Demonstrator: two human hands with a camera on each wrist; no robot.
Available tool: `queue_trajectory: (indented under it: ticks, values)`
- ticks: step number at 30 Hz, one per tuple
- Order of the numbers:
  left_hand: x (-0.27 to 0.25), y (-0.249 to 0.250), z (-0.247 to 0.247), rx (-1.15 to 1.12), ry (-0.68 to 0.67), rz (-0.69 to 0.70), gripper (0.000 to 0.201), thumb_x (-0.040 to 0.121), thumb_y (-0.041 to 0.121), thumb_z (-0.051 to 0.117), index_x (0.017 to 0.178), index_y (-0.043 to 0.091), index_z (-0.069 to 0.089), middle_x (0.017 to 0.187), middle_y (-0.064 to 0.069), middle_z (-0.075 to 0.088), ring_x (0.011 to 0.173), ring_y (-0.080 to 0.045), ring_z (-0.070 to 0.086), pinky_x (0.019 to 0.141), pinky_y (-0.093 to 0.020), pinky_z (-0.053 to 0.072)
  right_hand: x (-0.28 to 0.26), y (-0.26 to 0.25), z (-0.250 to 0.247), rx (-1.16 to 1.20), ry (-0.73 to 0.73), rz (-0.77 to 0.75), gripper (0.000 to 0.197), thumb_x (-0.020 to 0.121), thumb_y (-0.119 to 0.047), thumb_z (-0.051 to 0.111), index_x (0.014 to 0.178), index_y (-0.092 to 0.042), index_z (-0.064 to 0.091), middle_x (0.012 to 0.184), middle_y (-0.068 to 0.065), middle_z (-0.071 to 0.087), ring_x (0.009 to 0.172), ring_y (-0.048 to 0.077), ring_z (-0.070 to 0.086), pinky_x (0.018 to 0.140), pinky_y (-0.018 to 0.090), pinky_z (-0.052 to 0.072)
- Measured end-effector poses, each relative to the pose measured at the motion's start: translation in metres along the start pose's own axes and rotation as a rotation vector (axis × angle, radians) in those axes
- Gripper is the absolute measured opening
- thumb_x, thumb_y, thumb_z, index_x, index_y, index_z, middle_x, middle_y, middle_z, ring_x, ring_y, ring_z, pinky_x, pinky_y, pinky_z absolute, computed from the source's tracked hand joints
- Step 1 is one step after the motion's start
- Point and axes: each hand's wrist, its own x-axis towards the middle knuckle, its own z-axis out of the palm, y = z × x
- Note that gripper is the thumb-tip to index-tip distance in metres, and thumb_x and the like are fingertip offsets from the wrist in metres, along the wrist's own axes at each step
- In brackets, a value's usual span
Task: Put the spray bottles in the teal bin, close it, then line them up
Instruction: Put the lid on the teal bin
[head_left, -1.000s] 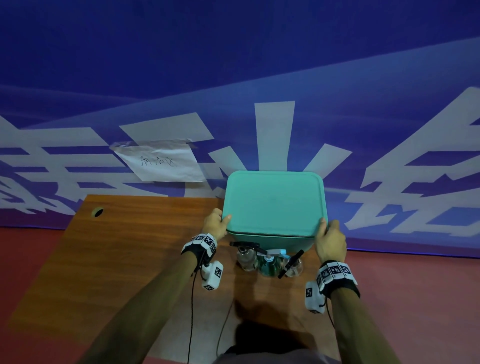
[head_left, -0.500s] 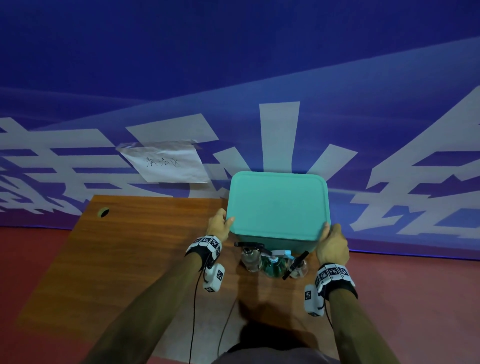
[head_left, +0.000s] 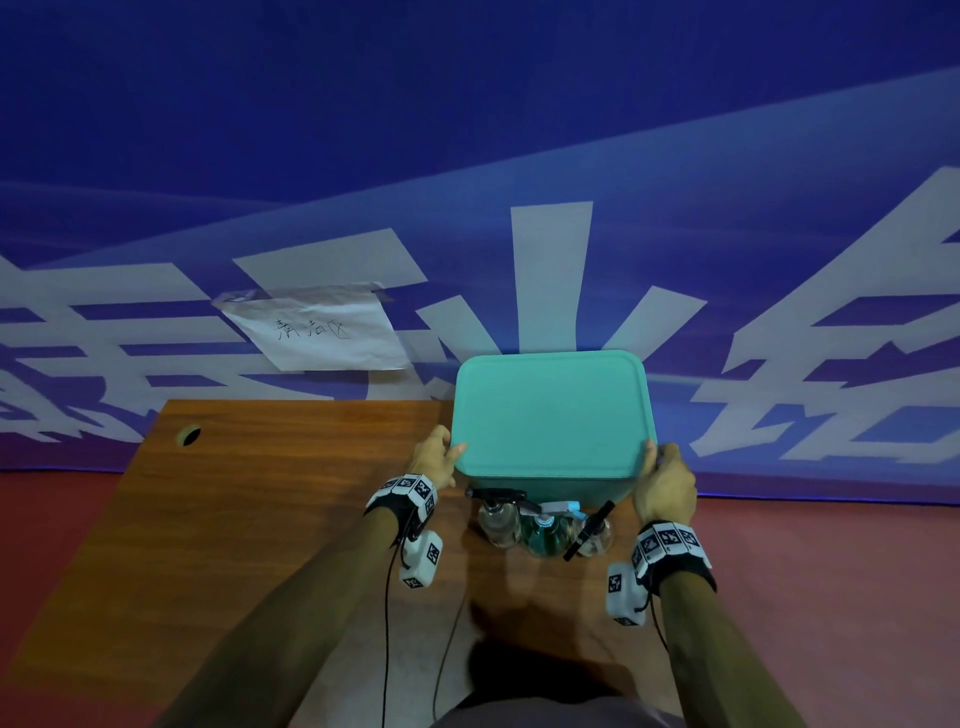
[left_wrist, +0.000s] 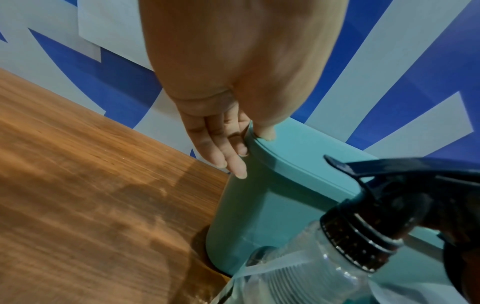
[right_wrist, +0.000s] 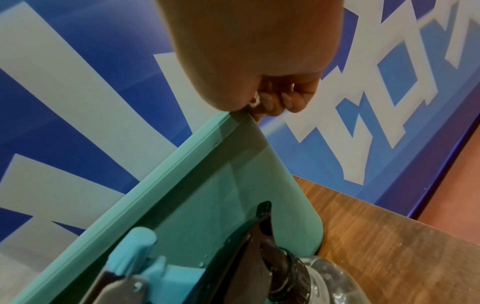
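Nearest on the surface (head_left: 218, 525): three spray bottles (head_left: 540, 525), upright, just before the teal bin (head_left: 545, 486). Beyond: left hand (head_left: 434, 457) and right hand (head_left: 667, 480) pinching the lid (head_left: 550, 415) at its near corners, fingers (left_wrist: 233, 162) curled under; bottles lie between the wrists, equally near either.

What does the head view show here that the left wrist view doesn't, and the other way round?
Only the head view shows the right hand on the lid's right edge, all three clear plastic spray bottles standing on the brown wooden table in front of the bin, and the taped white paper note. Only the left wrist view shows the left fingers lying against the bin's corner, thumb on top. Both show the left hand holding the teal plastic bin's lid.
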Motion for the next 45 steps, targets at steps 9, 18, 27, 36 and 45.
queue_trajectory:
  ticks: [9,18,27,36,45]
  values:
    - [0.010,0.002,-0.008,-0.131,-0.188,-0.060,0.031,0.096,0.019,0.065,0.116,0.010,0.043,0.102,-0.015,0.072,0.056,-0.017,0.067,0.042,-0.022,0.045,0.006,-0.006,-0.004,0.055,-0.098,0.043,0.040,0.104,-0.036,0.046,0.117,0.002,0.054,0.097,0.027,0.068,0.091,0.045,0.064,0.069,0.042,0.047]
    - [0.003,0.003,-0.006,-0.199,-0.194,-0.051,0.067,0.079,0.023,0.084,0.127,0.011,0.039,0.093,-0.008,0.073,0.055,-0.011,0.064,0.044,-0.023,0.047,0.005,-0.005,-0.007,0.175,-0.117,-0.007,0.043,0.099,-0.039,0.056,0.119,-0.001,0.057,0.113,0.019,0.061,0.099,0.035,0.059,0.080,0.041,0.050]
    - [-0.006,0.008,0.001,-0.236,-0.194,-0.086,0.070,0.071,0.028,0.090,0.121,0.016,0.043,0.112,-0.005,0.065,0.072,-0.011,0.061,0.044,-0.015,0.047,-0.004,-0.004,-0.005,0.191,-0.095,-0.073,0.050,0.092,-0.043,0.065,0.124,-0.004,0.057,0.112,0.012,0.054,0.088,0.007,0.040,0.077,0.033,0.047]
    - [-0.002,0.008,0.007,-0.264,-0.166,-0.138,0.076,0.064,0.027,0.094,0.123,0.015,0.048,0.117,-0.006,0.067,0.110,-0.038,0.066,0.084,-0.045,0.057,-0.006,-0.008,-0.006,0.227,-0.084,-0.061,0.050,0.096,-0.036,0.063,0.131,-0.001,0.053,0.119,0.019,0.053,0.104,0.030,0.054,0.088,0.038,0.047]
    - [0.001,0.008,0.005,-0.252,-0.181,-0.150,0.082,0.058,0.032,0.097,0.124,0.018,0.050,0.119,-0.002,0.067,0.107,-0.031,0.068,0.085,-0.043,0.057,-0.007,0.002,0.003,0.301,-0.075,-0.024,0.046,0.102,-0.042,0.049,0.131,-0.007,0.050,0.116,0.015,0.066,0.103,0.033,0.063,0.082,0.039,0.052]
